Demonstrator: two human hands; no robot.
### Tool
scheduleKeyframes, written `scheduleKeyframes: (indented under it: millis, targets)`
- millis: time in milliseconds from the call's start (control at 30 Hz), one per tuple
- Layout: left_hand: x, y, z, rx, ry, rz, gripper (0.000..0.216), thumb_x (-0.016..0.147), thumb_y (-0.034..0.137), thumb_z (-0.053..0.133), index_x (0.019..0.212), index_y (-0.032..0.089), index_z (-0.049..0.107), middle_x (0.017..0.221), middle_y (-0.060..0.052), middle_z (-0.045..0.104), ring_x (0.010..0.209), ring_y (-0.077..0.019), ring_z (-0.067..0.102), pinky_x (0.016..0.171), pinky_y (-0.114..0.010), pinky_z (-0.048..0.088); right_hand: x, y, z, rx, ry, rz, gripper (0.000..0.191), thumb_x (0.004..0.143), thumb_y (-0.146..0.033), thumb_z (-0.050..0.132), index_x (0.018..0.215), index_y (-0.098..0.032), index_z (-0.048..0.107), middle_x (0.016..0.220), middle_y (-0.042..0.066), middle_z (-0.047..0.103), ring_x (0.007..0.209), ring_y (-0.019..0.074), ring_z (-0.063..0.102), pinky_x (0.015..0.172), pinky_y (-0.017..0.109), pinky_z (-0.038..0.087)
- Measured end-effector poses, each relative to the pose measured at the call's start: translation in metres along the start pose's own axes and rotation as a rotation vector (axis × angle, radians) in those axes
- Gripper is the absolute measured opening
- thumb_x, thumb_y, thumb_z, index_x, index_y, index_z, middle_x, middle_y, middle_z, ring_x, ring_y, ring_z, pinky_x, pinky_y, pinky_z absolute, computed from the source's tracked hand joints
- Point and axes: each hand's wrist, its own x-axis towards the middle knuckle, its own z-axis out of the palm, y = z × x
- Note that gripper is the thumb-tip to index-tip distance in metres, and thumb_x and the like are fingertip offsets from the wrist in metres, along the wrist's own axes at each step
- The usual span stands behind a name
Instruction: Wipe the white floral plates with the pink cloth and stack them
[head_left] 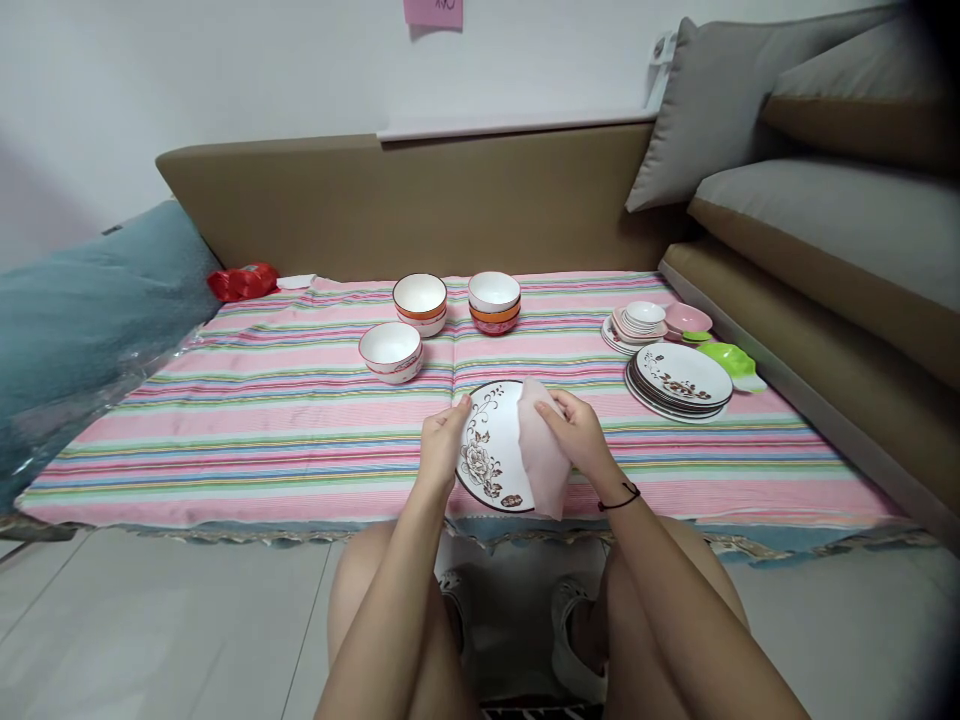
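A white plate with a brown flower pattern (pixel 489 440) is held up over the front edge of the striped cloth (pixel 262 440). My left hand (pixel 442 442) grips the plate's left rim, fingers closed on it. My right hand (pixel 579 432) is closed on a pale pink cloth (pixel 541 455) that lies over the plate's right half. My knees and shoes show below.
Three sets of bowls stand further back: one white bowl (pixel 390 351), a stack (pixel 420 302) and a second stack (pixel 494 301). At the right lie a stack of patterned plates (pixel 681 380), small saucers (pixel 639 324), a pink dish (pixel 688 319) and a green dish (pixel 731 360). Sofa cushions rise at the right.
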Motion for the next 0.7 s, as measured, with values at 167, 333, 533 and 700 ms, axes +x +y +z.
scheduleKeyframes:
  millis: [167,333,533,700]
  targets:
    - [0.0,0.003,-0.005,0.07,-0.096,-0.023,0.041,0.061,0.043,0.081,0.049,0.016,0.052,0.046,0.002,0.046,0.045,-0.01,0.04,0.045,-0.024,0.026,-0.003,-0.002,0.003,0.012,-0.038,0.034,0.031,0.08,-0.043,0.058,0.066,-0.02,0.044,0.065,-0.004,0.04,0.063,0.0121,0.036,0.056,0.024,0.028]
    - [0.002,0.001,-0.006,0.047,-0.043,0.049,0.044,0.065,0.047,0.078,0.048,0.016,0.05,0.046,0.002,0.045,0.043,-0.0086,0.038,0.044,-0.024,0.026,-0.002,-0.004,0.004,0.132,-0.034,0.086,0.035,0.082,-0.049,0.056,0.067,-0.02,0.042,0.065,-0.004,0.036,0.061,0.0114,0.033,0.055,0.024,0.027]
    - [0.009,-0.003,-0.003,-0.161,0.226,0.113,0.04,0.062,0.05,0.077,0.066,0.012,0.066,0.061,-0.003,0.062,0.054,-0.0144,0.055,0.054,-0.027,0.041,-0.004,0.0,0.017,0.205,0.021,0.205,0.035,0.076,-0.052,0.059,0.071,-0.019,0.05,0.063,-0.002,0.043,0.058,0.0129,0.038,0.05,0.025,0.028]
    - [0.013,-0.002,-0.001,-0.214,0.481,0.18,0.039,0.066,0.049,0.074,0.075,0.011,0.069,0.071,-0.005,0.067,0.065,-0.0178,0.062,0.065,-0.031,0.049,-0.016,0.002,0.039,0.171,0.001,0.235,0.036,0.071,-0.054,0.062,0.067,-0.019,0.053,0.057,-0.002,0.045,0.055,0.0135,0.039,0.048,0.025,0.027]
